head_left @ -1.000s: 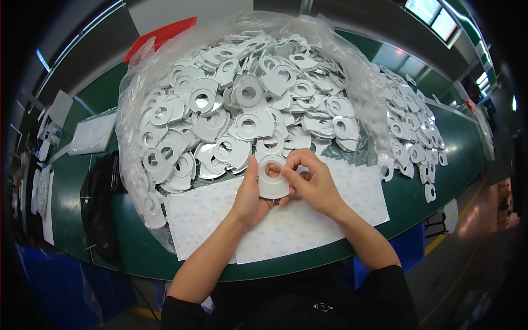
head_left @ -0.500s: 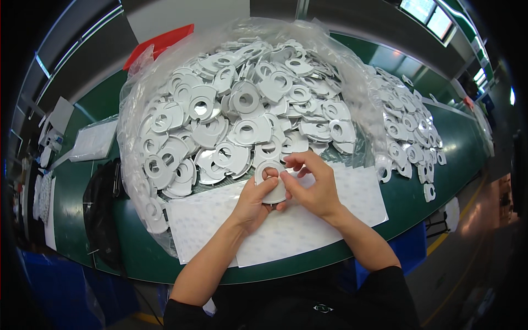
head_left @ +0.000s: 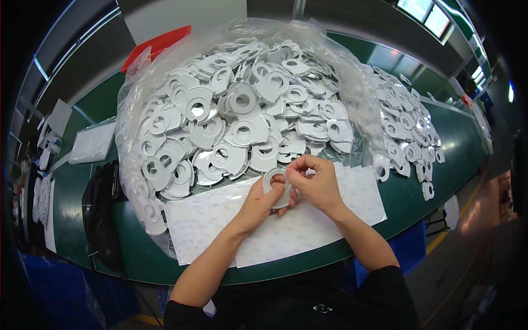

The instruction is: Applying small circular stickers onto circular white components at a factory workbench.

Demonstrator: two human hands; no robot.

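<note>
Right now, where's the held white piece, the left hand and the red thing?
White piece (head_left: 282,200): head view, on its lower flat part.
Left hand (head_left: 257,204): head view, near the thumb's base.
Red thing (head_left: 159,44): head view, around its middle.

No readable text in view, the white sheets (head_left: 308,235) too blurred

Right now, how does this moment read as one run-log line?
left hand: grips white holed part | right hand: at its rim | under: white sheets | beyond: piled similar parts, clear plastic
</note>
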